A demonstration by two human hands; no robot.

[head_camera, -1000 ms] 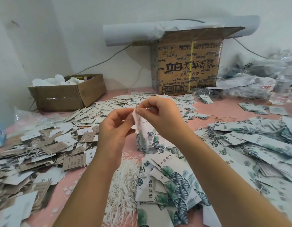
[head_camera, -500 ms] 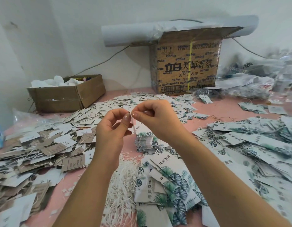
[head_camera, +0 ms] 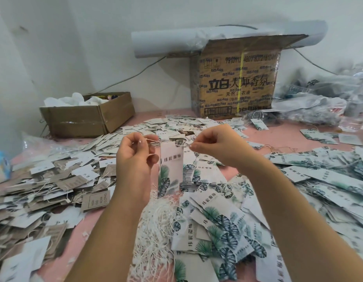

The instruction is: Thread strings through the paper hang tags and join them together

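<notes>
One item in hand: a leaf-print hang tag [head_camera: 171, 169] is hung upright in mid-air btwn the two hands, above the surface, printed face twd the camera.
String: a pale string [head_camera: 154, 141] is seen running out from the tag's top edge to each side. The hole itself is too small to be made out.
Left hand [head_camera: 135, 157]: closed, w/ one string end pinched btwn thumb and fingertips, just beside the tag's top-left corner.
Right hand [head_camera: 213, 143]: closed, w/ the other end pinched, just right of the tag's top.
Step (judged): the string looks threaded, and the ends are prob. being drawn out for joining.
Doing it well (judged): both ends should be pulled evenly so the tag is kept centred. Tension should be kept light, since paper at the hole could be torn. Ends should be gripped near the tips so they are not slipped back through.
Below the hands: a tangle of loose strings [head_camera: 158, 226].
Front and right: leaf-print tags [head_camera: 221, 220] are heaped.
Left: brown and white tags [head_camera: 54, 180] are piled, some w/ strings.
Under all: the pink surface [head_camera: 288, 137].
Back: a low carton [head_camera: 85, 121] and a tall printed carton [head_camera: 237, 82].
</notes>
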